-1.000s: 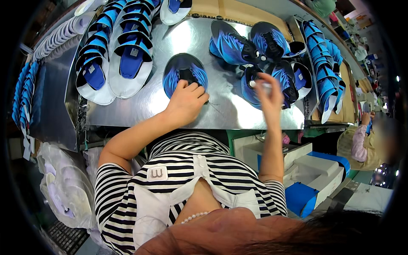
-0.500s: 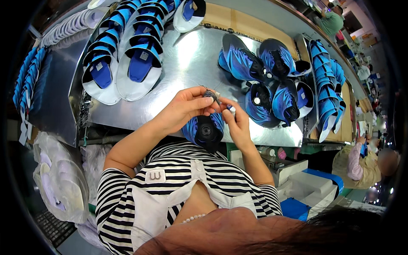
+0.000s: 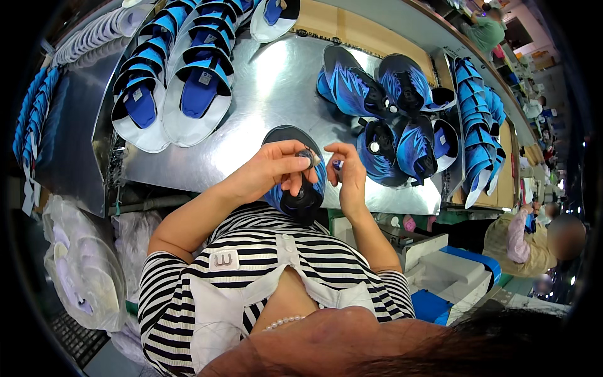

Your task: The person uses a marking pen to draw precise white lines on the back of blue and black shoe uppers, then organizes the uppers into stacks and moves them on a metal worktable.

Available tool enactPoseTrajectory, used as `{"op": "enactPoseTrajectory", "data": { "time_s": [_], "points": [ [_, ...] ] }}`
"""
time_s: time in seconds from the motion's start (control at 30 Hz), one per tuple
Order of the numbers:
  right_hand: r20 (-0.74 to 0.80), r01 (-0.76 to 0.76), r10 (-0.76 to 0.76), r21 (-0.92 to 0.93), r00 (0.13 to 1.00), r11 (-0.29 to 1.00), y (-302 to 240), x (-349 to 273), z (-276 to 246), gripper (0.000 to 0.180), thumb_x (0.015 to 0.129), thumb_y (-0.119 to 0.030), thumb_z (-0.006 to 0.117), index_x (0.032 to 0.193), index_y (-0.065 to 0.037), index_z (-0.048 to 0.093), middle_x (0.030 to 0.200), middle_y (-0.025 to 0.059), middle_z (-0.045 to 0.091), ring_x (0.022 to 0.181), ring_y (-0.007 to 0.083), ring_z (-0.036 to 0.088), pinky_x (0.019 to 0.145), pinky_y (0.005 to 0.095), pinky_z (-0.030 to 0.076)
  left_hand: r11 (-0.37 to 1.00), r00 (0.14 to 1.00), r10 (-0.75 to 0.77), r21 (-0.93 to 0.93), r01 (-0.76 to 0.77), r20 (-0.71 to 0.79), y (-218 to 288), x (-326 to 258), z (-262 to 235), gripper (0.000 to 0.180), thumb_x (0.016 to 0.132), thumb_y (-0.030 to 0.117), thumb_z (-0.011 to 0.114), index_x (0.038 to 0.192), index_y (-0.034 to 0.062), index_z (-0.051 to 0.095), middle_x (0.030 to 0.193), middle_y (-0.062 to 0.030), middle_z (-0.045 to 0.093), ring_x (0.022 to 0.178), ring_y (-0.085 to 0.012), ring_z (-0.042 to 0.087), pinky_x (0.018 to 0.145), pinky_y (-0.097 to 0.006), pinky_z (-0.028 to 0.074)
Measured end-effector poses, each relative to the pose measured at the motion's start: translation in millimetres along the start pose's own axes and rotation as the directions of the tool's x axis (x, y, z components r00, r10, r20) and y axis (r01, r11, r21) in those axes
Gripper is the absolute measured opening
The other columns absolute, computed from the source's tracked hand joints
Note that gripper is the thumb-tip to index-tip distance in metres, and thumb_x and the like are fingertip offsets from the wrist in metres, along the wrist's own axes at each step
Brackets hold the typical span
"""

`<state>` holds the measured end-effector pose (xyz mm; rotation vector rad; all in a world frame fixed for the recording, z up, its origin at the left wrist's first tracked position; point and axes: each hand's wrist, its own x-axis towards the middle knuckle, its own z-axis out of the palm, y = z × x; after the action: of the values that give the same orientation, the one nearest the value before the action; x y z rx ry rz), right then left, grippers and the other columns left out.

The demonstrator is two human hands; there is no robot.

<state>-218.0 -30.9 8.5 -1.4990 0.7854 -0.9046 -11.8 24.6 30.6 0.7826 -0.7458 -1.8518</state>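
A blue-and-black shoe upper (image 3: 294, 202) lies at the table's front edge, below my hands. My left hand (image 3: 276, 164) pinches a small dark rounded piece (image 3: 306, 154) between thumb and forefinger, with a pale tip beside it. The kind of that piece is too small to make out. Just to the right, my right hand (image 3: 349, 177) is curled around a small blue-and-white object (image 3: 338, 164), mostly hidden by the fingers. A short gap separates the two hands.
Several finished-looking blue shoe uppers (image 3: 411, 147) stand on the metal table (image 3: 251, 125) to the right. Long overlapping rows of white-and-blue uppers (image 3: 198, 107) run along the left. More blue uppers (image 3: 480, 125) hang beyond the right divider. Plastic-wrapped pieces (image 3: 81, 270) are at lower left.
My right hand has drawn apart from the left, its forefinger lifted and bent. The black toe of the upper beneath now shows above my left hand.
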Motion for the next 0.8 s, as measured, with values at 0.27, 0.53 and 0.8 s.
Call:
{"op": "enactPoseTrajectory", "data": {
  "time_s": [0.27,0.53,0.8],
  "points": [
    [0.03,0.133,-0.13,-0.103,0.991,0.986,0.0,21.2,14.7,0.038,0.104,-0.031,0.035,0.112,0.001,0.052,0.061,0.0018,0.051,0.053,0.008,0.046,0.049,0.0249,0.034,0.993,0.998,-0.048,0.114,0.043,0.045,-4.6,-1.3,3.2,0.018,0.093,0.015,0.061,0.103,0.0006,0.061,0.083,-0.0078,0.068,0.059,-0.0069,0.058,0.055,-0.017,0.042],
    [0.084,0.2,-0.188,-0.175,0.979,0.964,1.2,17.4,12.3,0.039,0.103,-0.031,0.033,0.113,0.002,0.051,0.06,0.0031,0.054,0.05,0.0076,0.043,0.047,0.0243,0.031,0.989,0.992,-0.104,0.112,0.095,0.077,-7.5,2.4,3.3,0.014,0.092,0.015,0.062,0.098,0.0019,0.063,0.078,-0.0069,0.067,0.056,-0.0063,0.055,0.053,-0.017,0.04],
    [0.124,0.197,-0.176,-0.191,0.977,0.962,2.5,15.3,9.0,0.031,0.103,-0.022,0.034,0.115,0.002,0.051,0.064,0.0059,0.057,0.051,0.0122,0.05,0.049,0.0279,0.039,0.983,0.988,-0.127,0.144,0.114,0.088,-6.2,3.7,4.1,0.012,0.092,0.013,0.062,0.096,0.0019,0.062,0.076,-0.0063,0.066,0.055,-0.0062,0.054,0.052,-0.018,0.04]
  ]
}}
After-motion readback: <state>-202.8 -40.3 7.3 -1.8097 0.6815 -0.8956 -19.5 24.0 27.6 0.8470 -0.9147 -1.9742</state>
